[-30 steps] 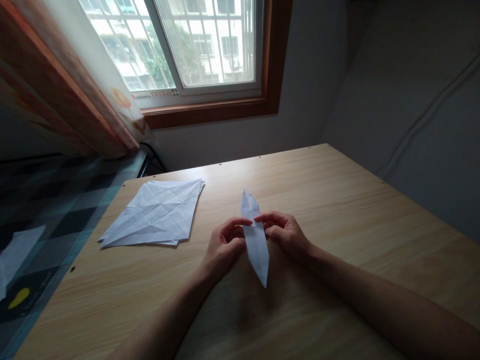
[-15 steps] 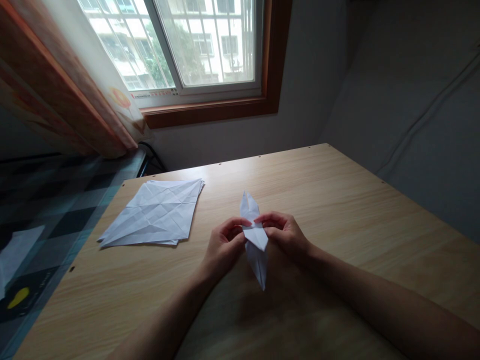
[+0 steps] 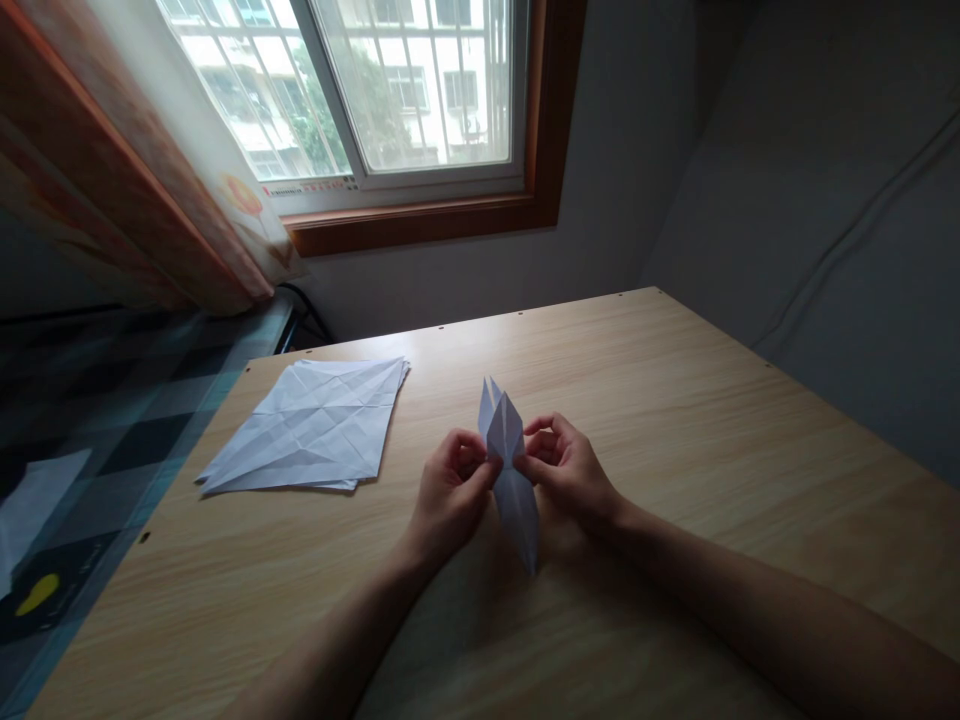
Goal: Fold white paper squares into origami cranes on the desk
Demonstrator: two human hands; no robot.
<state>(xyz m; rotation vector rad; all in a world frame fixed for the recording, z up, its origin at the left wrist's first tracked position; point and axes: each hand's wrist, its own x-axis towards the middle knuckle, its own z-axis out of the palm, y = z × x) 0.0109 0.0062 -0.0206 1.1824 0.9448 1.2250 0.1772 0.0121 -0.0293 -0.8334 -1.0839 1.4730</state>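
Note:
A white folded paper (image 3: pixel 516 505), long and narrow with pointed ends, is held above the wooden table between my two hands. One pointed flap stands up at its middle, with two slim tips behind it at the far end. My left hand (image 3: pixel 456 485) pinches its left edge, thumb against the base of the raised flap. On the opposite side my right hand (image 3: pixel 566 462) grips the right edge with thumb and curled fingers. Parts of the fingertips are hidden behind the paper.
A stack of creased white paper sheets (image 3: pixel 307 425) lies at the table's back left. The wooden table (image 3: pixel 675 420) meets a checked cloth surface (image 3: pixel 150 430) on the left, where another white paper (image 3: pixel 37 500) lies. Behind are a window (image 3: pixel 420 90) and a curtain (image 3: pixel 150 170).
The flap that pointed down toward me at the paper's middle now stands up, pointing away. Both thumbs have moved up against its base. The stack has not moved.

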